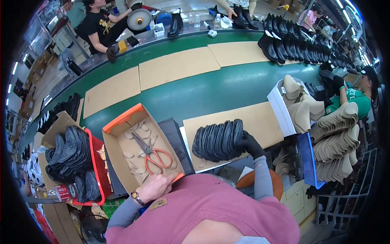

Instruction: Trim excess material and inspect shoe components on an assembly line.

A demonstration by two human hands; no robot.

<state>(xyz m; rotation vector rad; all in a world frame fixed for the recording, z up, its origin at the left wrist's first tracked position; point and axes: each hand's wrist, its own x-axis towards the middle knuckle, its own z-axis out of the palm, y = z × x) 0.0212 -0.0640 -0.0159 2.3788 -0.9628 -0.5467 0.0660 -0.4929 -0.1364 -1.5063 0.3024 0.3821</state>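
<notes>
A row of thin black insole-shaped pieces (pixel 218 140), wrapped in what looks like plastic, stands on edge on a cardboard sheet. My right hand (pixel 250 145), in a black glove, grips the row's right end. My bare left hand (pixel 156 188), with a watch on its wrist, is at the near rim of an open shoebox (pixel 118 166) with orange ends. Its fingers are curled together, and whatever they may hold is hidden. Inside the box lie orange-handled scissors (pixel 152 153) and several small pale curved scraps (pixel 138 168).
On my left, a red basket (pixel 96 171) stands by a carton of black wrapped pieces (pixel 69 152). At right are a white box (pixel 281 107) and blue basket (pixel 307 158) with stacked beige insoles (pixel 335 142). Black boots (pixel 284 46) line the green belt (pixel 178 95); co-workers sit beyond and at right.
</notes>
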